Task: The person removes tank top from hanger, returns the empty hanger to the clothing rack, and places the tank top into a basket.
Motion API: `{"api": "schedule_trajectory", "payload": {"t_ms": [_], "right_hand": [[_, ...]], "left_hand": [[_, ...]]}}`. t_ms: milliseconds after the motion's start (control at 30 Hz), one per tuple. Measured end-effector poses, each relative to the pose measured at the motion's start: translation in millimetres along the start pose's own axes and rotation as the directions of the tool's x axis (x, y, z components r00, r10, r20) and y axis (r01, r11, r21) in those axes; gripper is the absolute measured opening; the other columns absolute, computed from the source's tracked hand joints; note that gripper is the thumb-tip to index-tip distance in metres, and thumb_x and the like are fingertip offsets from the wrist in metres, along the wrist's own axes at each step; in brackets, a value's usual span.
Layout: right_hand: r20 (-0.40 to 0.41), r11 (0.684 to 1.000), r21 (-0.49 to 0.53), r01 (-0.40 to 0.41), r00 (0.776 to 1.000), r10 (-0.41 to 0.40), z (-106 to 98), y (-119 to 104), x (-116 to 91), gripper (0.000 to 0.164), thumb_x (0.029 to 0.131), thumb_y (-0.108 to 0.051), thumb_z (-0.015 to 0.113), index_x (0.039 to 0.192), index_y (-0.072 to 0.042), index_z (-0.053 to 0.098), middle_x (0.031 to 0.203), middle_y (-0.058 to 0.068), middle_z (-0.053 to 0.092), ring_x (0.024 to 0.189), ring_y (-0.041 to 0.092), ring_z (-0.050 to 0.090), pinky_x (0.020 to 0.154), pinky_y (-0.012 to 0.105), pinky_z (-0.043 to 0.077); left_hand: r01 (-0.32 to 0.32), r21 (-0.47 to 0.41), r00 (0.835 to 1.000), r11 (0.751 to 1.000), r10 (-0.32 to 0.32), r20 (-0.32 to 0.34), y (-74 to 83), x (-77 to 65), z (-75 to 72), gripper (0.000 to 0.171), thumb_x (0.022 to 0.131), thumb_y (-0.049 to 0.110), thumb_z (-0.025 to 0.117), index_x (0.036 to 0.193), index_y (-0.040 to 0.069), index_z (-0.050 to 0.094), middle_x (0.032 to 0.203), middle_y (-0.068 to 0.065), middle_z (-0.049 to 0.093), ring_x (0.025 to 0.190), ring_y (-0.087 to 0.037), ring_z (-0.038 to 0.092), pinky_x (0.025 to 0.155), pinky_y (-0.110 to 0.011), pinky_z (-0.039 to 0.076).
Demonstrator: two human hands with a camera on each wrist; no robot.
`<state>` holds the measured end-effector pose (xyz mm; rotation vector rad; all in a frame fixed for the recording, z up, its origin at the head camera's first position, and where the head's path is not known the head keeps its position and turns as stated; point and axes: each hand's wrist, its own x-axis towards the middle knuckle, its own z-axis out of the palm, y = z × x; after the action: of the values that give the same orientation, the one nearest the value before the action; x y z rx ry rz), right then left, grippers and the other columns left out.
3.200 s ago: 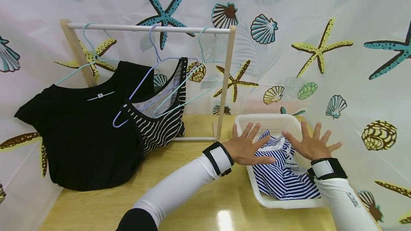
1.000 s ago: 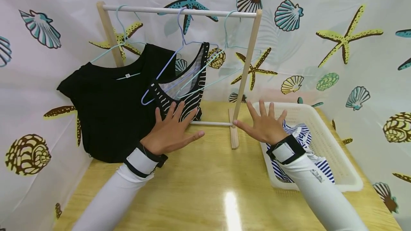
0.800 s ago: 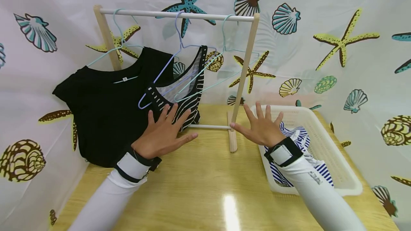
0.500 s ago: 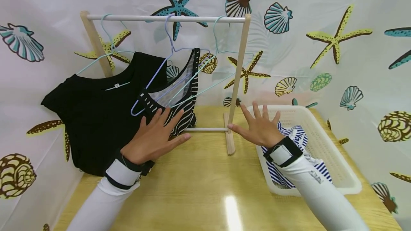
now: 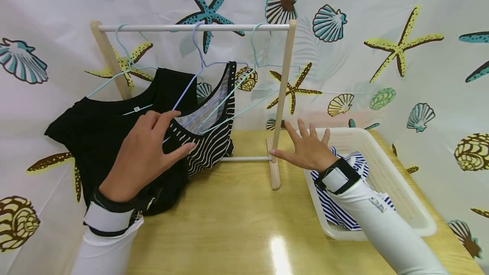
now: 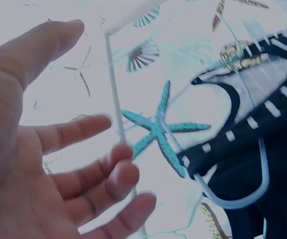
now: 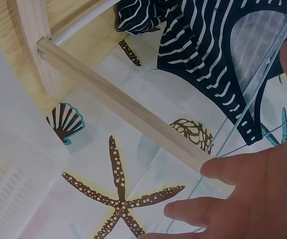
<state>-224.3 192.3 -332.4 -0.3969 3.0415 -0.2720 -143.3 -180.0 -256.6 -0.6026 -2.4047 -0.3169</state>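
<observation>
My left hand (image 5: pixel 143 150) hovers before the black short-sleeved top (image 5: pixel 91 120), thumb apart and fingers slightly bent, holding nothing. Close to its fingertips is the purple hanger (image 5: pixel 187 90) bearing a black-and-white striped top (image 5: pixel 208 150), whose left strap hangs low on the hanger's end. The left wrist view shows a gap between that hand (image 6: pixel 69 164) and the striped top (image 6: pixel 248 129). My right hand (image 5: pixel 307 150), fingers spread, is in front of the basket's left side and beside the rack's right post (image 5: pixel 284 84). A bare turquoise hanger (image 5: pixel 254 50) hangs rightmost on the rod.
A white plastic basket (image 5: pixel 410 194) on the right holds a blue-and-white striped garment (image 5: pixel 338 209). The rack's rod (image 5: pixel 164 28) runs between two wooden posts above the wooden table (image 5: pixel 229 224). Behind stands a curtain (image 5: pixel 420 75) printed with starfish and shells.
Both hands were over the basket at first, then moved left with spread fingers. Lately my left hand has shifted farther left and its fingers have bent; the right hand stays nearly still.
</observation>
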Motion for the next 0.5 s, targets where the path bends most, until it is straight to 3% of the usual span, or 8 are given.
{"api": "schedule_trajectory", "payload": {"t_ms": [100,267,367,500], "right_hand": [[-0.019,1.000,0.015,0.005,1.000,-0.005,-4.9,1.1,4.2,0.106,0.078,-0.084,0.041,0.156,-0.021,0.009,0.159,0.021,0.006,0.139,0.055,0.009,0.098,0.078,-0.003],[-0.056,0.989,0.129,0.068,0.997,-0.061,-8.5,4.1,17.1,0.119,0.073,-0.078,0.059,0.156,-0.015,0.003,0.157,0.024,0.013,0.138,0.053,0.017,0.101,0.074,0.014],[-0.064,0.953,0.276,0.125,0.992,-0.112,-9.8,6.6,29.3,0.126,0.072,-0.070,0.068,0.154,-0.013,-0.008,0.157,0.024,0.009,0.141,0.047,0.017,0.106,0.064,0.024],[-0.074,0.889,0.437,0.134,0.991,-0.113,-16.2,10.5,46.0,0.126,0.074,-0.062,0.073,0.152,-0.020,-0.017,0.159,0.021,0.006,0.143,0.039,0.019,0.107,0.056,0.029]], "left_hand": [[0.027,0.007,0.999,1.000,-0.026,-0.027,-9.5,8.2,6.2,0.087,0.072,0.045,0.081,0.137,0.001,0.046,0.106,-0.023,0.050,0.091,-0.034,0.046,0.076,-0.048,0.043],[0.129,-0.001,0.991,0.992,-0.129,0.020,-20.6,17.2,21.8,0.100,0.071,0.043,0.084,0.147,0.005,0.032,0.117,-0.029,0.047,0.096,-0.040,0.048,0.076,-0.054,0.044],[0.193,0.027,0.980,0.981,-0.194,0.049,-27.0,19.6,28.1,0.103,0.071,0.038,0.085,0.149,0.006,0.027,0.107,-0.028,0.051,0.084,-0.037,0.052,0.063,-0.050,0.046],[0.251,0.054,0.964,0.966,-0.255,0.076,-35.9,21.4,33.8,0.100,0.072,0.036,0.085,0.148,0.004,0.028,0.076,-0.017,0.053,0.061,-0.029,0.050,0.047,-0.040,0.038]]}}
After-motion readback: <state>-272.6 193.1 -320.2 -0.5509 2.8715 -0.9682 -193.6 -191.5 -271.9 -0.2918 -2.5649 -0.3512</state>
